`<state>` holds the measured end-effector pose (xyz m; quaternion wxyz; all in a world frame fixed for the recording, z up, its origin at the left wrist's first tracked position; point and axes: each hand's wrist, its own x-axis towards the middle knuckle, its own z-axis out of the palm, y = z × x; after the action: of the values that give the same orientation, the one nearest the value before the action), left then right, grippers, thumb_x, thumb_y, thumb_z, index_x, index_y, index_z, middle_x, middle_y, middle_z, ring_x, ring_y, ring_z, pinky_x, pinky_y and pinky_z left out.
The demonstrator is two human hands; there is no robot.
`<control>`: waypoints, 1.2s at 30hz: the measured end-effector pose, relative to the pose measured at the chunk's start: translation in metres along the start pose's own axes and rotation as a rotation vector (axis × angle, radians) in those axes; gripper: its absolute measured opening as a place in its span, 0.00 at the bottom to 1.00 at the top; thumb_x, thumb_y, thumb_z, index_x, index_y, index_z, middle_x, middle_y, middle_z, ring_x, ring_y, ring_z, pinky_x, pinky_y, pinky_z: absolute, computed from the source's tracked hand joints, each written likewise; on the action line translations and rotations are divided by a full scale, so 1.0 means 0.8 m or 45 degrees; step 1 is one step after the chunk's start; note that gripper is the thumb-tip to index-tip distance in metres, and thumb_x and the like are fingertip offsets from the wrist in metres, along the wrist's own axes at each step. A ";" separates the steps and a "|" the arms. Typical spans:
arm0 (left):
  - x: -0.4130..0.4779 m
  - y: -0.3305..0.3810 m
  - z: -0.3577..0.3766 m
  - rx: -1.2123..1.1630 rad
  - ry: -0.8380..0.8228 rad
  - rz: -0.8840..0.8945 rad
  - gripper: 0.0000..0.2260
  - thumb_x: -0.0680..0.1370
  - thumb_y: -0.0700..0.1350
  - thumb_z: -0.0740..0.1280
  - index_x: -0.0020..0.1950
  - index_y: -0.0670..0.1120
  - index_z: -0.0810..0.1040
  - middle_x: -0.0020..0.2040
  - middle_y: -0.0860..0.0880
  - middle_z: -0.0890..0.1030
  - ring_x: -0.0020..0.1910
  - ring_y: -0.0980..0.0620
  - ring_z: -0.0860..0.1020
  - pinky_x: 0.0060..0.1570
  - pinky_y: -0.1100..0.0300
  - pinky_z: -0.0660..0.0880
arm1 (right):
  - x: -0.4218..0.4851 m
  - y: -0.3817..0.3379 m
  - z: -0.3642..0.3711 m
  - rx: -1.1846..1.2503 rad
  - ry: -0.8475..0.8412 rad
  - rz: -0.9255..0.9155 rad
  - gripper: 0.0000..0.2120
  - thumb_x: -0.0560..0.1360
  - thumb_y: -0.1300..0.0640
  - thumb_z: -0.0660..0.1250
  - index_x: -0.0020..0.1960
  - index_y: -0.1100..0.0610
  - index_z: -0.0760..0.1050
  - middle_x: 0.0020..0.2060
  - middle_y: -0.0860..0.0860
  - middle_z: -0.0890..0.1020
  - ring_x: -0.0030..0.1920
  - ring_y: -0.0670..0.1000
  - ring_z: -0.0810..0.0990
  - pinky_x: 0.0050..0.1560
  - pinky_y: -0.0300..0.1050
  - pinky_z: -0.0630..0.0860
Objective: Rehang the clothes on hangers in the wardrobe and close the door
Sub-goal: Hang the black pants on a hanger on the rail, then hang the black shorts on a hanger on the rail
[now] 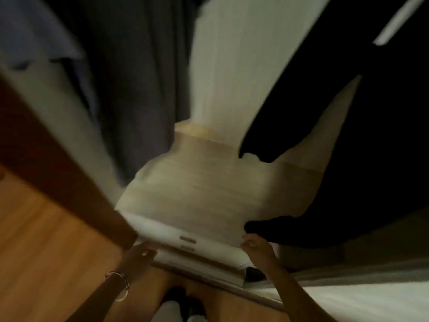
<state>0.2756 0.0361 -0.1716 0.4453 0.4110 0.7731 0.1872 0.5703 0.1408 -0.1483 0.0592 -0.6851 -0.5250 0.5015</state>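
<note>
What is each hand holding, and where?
The right hand curls at the lower tip of the black garment; blur hides whether the grip is closed. The left hand looks open, holding nothing.

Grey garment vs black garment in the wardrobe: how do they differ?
Colour: the grey garment is mid-grey; the black garment is near black.
Side: the grey garment hangs left of the pale back panel, the black garment right of it.
Reach: the black garment's hem comes down to the right hand; the grey garment ends well away from it.
Shared: both hang inside the wardrobe; their hangers are out of view.
</note>
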 end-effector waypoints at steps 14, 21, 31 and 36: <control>-0.258 -0.235 0.081 -0.771 0.530 -1.040 0.04 0.73 0.37 0.67 0.44 0.45 0.80 0.50 0.39 0.82 0.45 0.42 0.80 0.57 0.48 0.74 | -0.006 -0.013 0.200 -0.871 -0.884 -0.002 0.16 0.77 0.60 0.61 0.64 0.62 0.71 0.63 0.57 0.74 0.53 0.51 0.72 0.47 0.37 0.69; -0.252 -0.285 0.035 -1.414 0.759 -1.222 0.10 0.78 0.37 0.59 0.56 0.36 0.76 0.47 0.41 0.79 0.43 0.45 0.77 0.35 0.60 0.66 | -0.011 -0.113 0.318 -0.995 -0.947 -0.176 0.21 0.75 0.59 0.65 0.67 0.62 0.69 0.64 0.58 0.74 0.59 0.54 0.74 0.52 0.40 0.68; -0.267 -0.371 -0.048 -1.746 0.965 -1.300 0.10 0.79 0.38 0.57 0.54 0.38 0.76 0.50 0.40 0.78 0.48 0.44 0.75 0.35 0.61 0.63 | -0.027 -0.226 0.464 -1.118 -0.878 -0.357 0.15 0.77 0.61 0.61 0.63 0.61 0.73 0.64 0.58 0.74 0.61 0.57 0.73 0.60 0.48 0.70; -0.246 -0.393 -0.075 -1.964 0.964 -1.401 0.09 0.79 0.38 0.58 0.53 0.38 0.76 0.49 0.39 0.78 0.43 0.44 0.74 0.33 0.61 0.61 | -0.015 -0.292 0.546 -1.330 -0.919 -0.472 0.13 0.77 0.58 0.61 0.59 0.59 0.76 0.57 0.57 0.78 0.53 0.52 0.74 0.57 0.46 0.71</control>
<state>0.1296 -0.3034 -0.2406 0.3394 -0.4863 0.6135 0.5215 0.0895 0.0407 -0.2127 -0.3752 -0.3108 -0.7953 0.3606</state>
